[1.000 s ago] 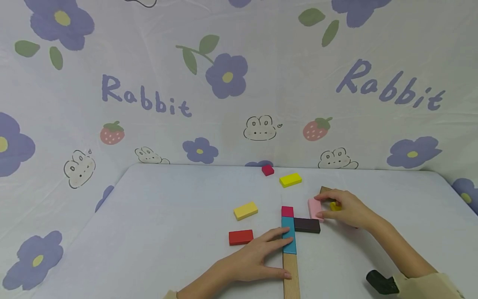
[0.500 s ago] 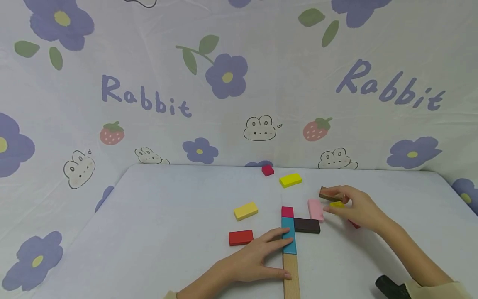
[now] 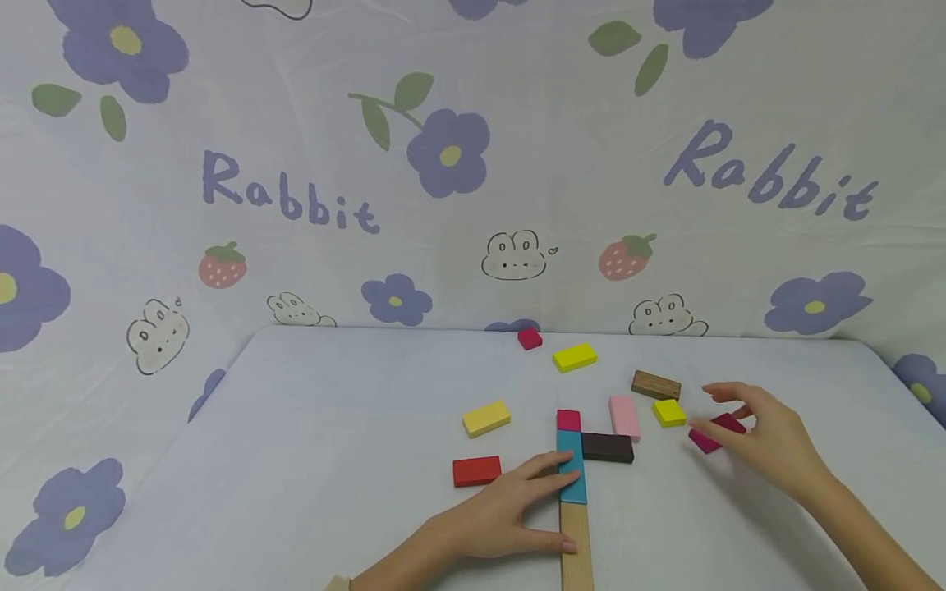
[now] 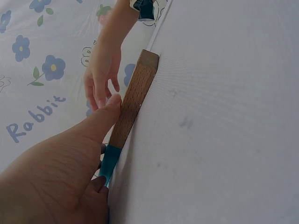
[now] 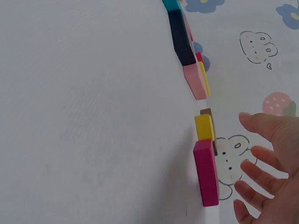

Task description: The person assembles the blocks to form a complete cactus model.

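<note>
Your right hand point(image 3: 776, 443) has shifted from the brown rectangular wooden block point(image 3: 655, 385) to above the magenta rectangular block point(image 5: 207, 172) at its four o'clock, fingers parted, empty: nothing is lifted. Your left hand point(image 3: 498, 509) rests extended fingers on the blue rectangular block point(image 3: 574, 491).

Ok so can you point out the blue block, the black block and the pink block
Blue block point(image 3: 573, 490), head view: bare near end of its top.
Black block point(image 3: 608, 444), head view: middle of its top.
Pink block point(image 3: 624, 415), head view: middle of its top.

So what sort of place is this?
Probably a staged tabletop filming spot: a white table, a backdrop printed with rabbits and flowers behind it, and coloured blocks spread on top.
</note>
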Demonstrator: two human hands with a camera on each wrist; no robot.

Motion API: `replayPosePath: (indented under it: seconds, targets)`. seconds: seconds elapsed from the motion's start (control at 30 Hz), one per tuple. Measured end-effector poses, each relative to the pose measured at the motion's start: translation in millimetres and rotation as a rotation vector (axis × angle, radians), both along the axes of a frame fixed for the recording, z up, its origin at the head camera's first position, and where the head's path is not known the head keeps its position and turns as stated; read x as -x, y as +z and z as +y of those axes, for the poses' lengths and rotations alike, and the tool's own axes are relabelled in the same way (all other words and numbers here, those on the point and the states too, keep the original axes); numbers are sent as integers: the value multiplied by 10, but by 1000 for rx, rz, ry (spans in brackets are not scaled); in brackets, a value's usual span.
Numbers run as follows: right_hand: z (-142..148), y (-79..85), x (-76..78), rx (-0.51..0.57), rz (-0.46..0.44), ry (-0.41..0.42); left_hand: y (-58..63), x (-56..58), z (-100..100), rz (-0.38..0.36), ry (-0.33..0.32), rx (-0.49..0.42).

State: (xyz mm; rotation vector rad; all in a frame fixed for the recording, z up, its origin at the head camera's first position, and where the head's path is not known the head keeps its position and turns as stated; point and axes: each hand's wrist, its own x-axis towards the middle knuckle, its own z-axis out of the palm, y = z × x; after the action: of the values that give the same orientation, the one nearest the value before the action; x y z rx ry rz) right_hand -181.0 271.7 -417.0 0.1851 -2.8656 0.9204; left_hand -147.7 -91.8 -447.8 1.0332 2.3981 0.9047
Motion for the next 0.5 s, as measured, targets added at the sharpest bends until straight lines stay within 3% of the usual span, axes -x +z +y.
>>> replayPosePath:
  seconds: [0.5]
  targets:
    - [186, -117, -1, -19, -109, -90, 16, -8, 2, 3, 2, 10]
